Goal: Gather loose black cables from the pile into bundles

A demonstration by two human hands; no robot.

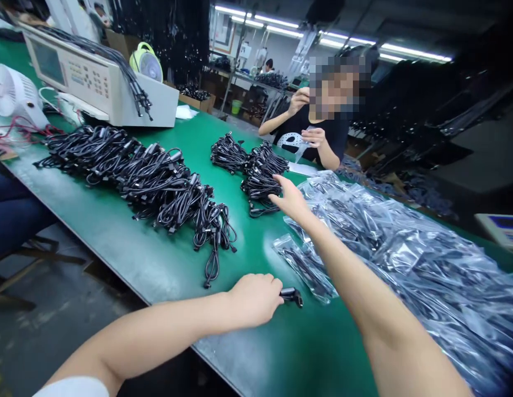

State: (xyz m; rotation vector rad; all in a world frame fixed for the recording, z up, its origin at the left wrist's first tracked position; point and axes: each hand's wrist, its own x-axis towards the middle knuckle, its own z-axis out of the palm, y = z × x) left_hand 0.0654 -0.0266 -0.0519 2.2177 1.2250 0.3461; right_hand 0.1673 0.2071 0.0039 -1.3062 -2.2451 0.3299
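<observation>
My left hand (256, 298) is closed around a black cable bundle (292, 296), whose connector end sticks out to the right, low over the green table. Farther forward, my right hand (290, 199) reaches out with thumb and fingers apart, at the near right edge of a smaller pile of black cables (260, 171). Nothing shows between its fingers. A long heap of coiled black cables (157, 182) lies to the left. On the right, beside my right forearm, is a large pile of clear bags with cables inside (376, 231). One bagged cable (304, 267) lies nearest my left hand.
Across the green table (157, 264), a person in a black shirt (335, 138) holds a clear bag. At the back left stand a bench instrument (74, 77), a white fan (16, 96) and a green fan (147, 62). A screen device (502, 229) is at the right edge.
</observation>
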